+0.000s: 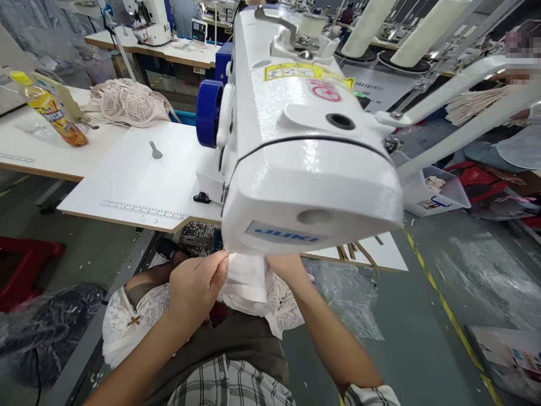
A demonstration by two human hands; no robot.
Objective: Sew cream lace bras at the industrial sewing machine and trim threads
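Observation:
My left hand (195, 285) pinches the edge of a white fabric piece (247, 279) with thumb and forefinger, just below the front of the white JUKI sewing machine (313, 197). On the other side of that cloth, my right hand (288, 266) reaches under the machine head, which hides its fingers. The needle area is hidden too. Cream lace (286, 307) hangs from the fabric by my right wrist. Over my lap at the left lies a white lace bra (135, 321) with a small brown bow.
On the left of the worktable (127, 169) lie a clear ruler (143, 210) and a grey key-shaped piece (155, 150). Beyond are a drink bottle (53, 113) and a lace heap (127, 101). Brown strips (357, 251) hang at the right edge. A white bin (439, 194) stands right.

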